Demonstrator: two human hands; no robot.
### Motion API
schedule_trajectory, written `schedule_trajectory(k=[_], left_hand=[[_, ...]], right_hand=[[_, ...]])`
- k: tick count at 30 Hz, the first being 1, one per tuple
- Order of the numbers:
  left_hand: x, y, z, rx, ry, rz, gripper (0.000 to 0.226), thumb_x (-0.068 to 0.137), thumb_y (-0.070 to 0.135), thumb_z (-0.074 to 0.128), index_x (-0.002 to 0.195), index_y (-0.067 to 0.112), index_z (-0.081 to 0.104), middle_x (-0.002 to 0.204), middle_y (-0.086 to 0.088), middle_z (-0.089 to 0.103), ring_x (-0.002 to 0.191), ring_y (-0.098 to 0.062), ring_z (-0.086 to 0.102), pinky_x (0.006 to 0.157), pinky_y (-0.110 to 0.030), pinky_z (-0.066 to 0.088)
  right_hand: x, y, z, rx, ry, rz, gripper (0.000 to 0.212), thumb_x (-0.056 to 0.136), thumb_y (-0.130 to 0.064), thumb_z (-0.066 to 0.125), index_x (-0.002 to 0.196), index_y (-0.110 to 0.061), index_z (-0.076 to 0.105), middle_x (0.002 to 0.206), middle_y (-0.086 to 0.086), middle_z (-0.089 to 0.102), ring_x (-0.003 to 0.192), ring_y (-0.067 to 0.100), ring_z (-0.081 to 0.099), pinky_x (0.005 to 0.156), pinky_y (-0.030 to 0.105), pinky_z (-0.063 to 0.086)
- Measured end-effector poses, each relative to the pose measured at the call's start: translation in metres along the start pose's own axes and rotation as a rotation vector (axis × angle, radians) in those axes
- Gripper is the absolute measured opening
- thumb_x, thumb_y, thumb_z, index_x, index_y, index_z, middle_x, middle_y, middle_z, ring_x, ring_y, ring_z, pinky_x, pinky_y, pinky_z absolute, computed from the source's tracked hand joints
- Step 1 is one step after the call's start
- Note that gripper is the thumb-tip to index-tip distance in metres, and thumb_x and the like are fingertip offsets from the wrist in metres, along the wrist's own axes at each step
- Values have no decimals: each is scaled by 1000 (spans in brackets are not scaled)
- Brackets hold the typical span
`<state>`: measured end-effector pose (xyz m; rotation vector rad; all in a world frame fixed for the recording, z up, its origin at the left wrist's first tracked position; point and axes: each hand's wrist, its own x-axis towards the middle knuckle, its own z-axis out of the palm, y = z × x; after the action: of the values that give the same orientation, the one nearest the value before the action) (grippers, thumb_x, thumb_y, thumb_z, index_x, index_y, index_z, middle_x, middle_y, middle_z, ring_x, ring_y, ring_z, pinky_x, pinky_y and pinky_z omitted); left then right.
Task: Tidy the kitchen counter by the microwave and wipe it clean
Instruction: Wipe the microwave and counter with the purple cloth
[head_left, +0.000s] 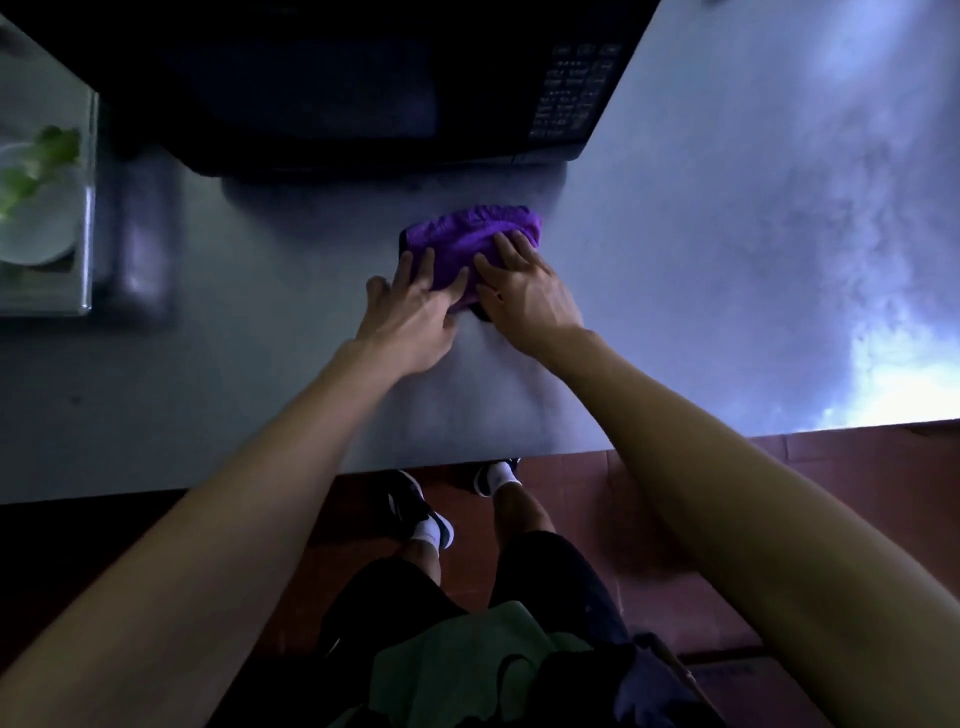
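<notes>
Two hands on one rag, pretty dim shot overall. Biggest thing is the grey counter (249, 374), which fills most of the view and goes bright and washed out toward the right. At the back sits the black microwave (363, 83), its keypad on the right side, hard to read in the dark. Off to the left there's a clear tray or bin (88, 218) with a white plate (36, 228) and something leafy green (41, 161) on it, can't tell exactly what. Just in front of the microwave is the bunched-up purple cloth (467, 239), lying on the counter. Left hand (410, 317) and right hand (530, 296) are side by side, both flat on the near edge of the cloth, fingers spread and fairly straight, pressing down on it rather than grabbing.
</notes>
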<state>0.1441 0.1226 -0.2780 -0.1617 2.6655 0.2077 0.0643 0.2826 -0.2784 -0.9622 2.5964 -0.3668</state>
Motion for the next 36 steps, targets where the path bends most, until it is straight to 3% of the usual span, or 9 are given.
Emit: schedule_trajectory(k=[9, 16, 24, 30, 36], left_hand=[[83, 48, -40, -70, 7, -27, 62, 97, 31, 40, 156, 37, 20, 165, -17, 8, 152, -38, 7, 107, -61, 24], [77, 57, -41, -96, 12, -51, 64, 94, 25, 41, 153, 41, 25, 165, -11, 13, 151, -33, 13, 108, -56, 27], [7, 76, -7, -72, 10, 9, 61, 93, 29, 46, 151, 42, 32, 162, -11, 19, 149, -28, 17, 109, -52, 27], [-83, 96, 45, -123, 62, 66, 57, 89, 30, 54, 144, 44, 44, 153, -5, 28, 144, -25, 21, 106, -53, 30], [-149, 117, 86, -84, 80, 103, 58, 90, 38, 56, 146, 41, 41, 153, -6, 25, 143, -28, 21, 104, -54, 33]], right_hand=[[45, 83, -41, 0, 35, -40, 46, 102, -32, 44, 144, -15, 49, 157, 17, 33, 147, 38, 25, 118, 40, 26], [39, 88, -39, 15, 40, -49, 45, 102, -31, 44, 144, -16, 49, 157, 15, 34, 147, 34, 24, 115, 40, 30], [-45, 68, -13, -3, 32, -25, 42, 100, -27, 49, 139, -13, 53, 153, 20, 39, 145, 37, 29, 115, 43, 32], [-147, 36, 24, 9, 93, 12, 35, 95, -20, 55, 127, -7, 61, 141, 22, 50, 137, 39, 41, 102, 47, 48], [-224, 17, 60, 24, 147, 91, 35, 95, -21, 59, 129, -9, 62, 142, 21, 51, 136, 37, 43, 98, 44, 49]])
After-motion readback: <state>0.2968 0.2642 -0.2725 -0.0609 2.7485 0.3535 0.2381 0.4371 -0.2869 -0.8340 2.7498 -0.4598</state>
